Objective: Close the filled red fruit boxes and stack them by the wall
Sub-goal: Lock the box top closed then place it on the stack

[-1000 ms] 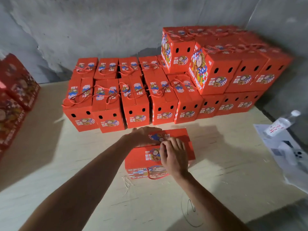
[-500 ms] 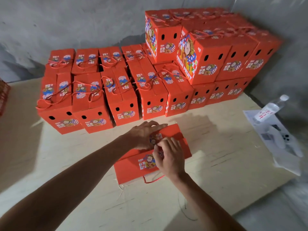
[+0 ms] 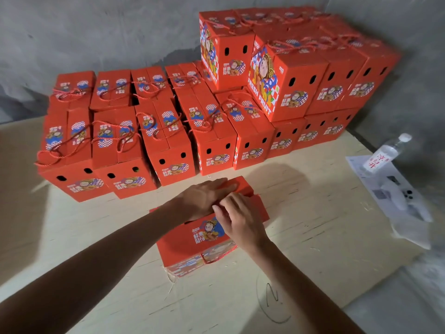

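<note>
Change over the last second. The red box [image 3: 192, 239] under the hands, first seen with its top facing the camera and both lid flaps nearly flat, now shows its patterned near side at lower centre of the frame. The left hand [image 3: 204, 196], earlier laid over the far flap [image 3: 240, 185] near its printed label, now lies further along it, fingers straight and reaching toward the flap's far edge. The right hand [image 3: 240, 220], first resting flat on the near flap, now has curled fingers at the seam between the flaps. The red cord handle [image 3: 216, 257] now hangs over the box's near side.
</note>
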Tool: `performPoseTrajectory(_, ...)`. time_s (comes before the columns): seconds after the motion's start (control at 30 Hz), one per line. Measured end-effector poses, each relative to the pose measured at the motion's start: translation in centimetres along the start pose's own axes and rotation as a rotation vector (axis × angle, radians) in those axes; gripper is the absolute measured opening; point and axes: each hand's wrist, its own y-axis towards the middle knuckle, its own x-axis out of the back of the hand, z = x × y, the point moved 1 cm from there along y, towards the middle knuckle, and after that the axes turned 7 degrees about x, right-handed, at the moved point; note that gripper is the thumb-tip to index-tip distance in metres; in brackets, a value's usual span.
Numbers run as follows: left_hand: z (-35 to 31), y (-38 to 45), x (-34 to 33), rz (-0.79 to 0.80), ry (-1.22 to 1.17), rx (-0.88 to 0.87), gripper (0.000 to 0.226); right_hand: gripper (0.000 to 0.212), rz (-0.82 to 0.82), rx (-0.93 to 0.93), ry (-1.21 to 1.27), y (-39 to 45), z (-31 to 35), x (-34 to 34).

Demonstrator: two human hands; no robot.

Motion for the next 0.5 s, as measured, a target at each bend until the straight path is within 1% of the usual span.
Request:
performPoseTrajectory(0.1,0.2,-0.4,-0.3,-0.034,-0.063,0.042,0.065,0.027,-0.036,-0.017,-0.078,-0.3,-0.4,-0.2)
performPoseTrajectory(0.17,0.5,-0.7,-0.7,0.001,-0.09,0.05,0.07,0.032,-0.076,-0.085,-0.116,-0.7,-0.9,0.0)
performPoseTrajectory(0.2,0.5,-0.7,-0.9,0.029,-0.086,0.044,0.071,0.034,-0.07,-0.107,-0.125,-1.1,-1.2,0.1)
performPoseTrajectory(0.27,0.7,-0.7,-1.0,0.087,-0.066,0.033,0.071,0.033,-0.008,-0.117,-0.089,-1.4,-1.8,0.3)
performPoseTrajectory(0.33,0.8,-0.2,-0.7,0.126,-0.076,0.006,0.071,0.03,0.055,-0.113,-0.001,-1.1,-2.6,0.7)
performPoseTrajectory(0.43,1.1,0.2,-0.1,0.193,-0.242,0.003,0.074,0.033,0.119,-0.064,0.026,-0.4,-3.8,1.3)
performPoseTrajectory(0.5,1.1,0.3,0.1,0.218,-0.31,0.025,0.073,0.037,0.13,-0.085,0.002,0.0,-4.3,1.6)
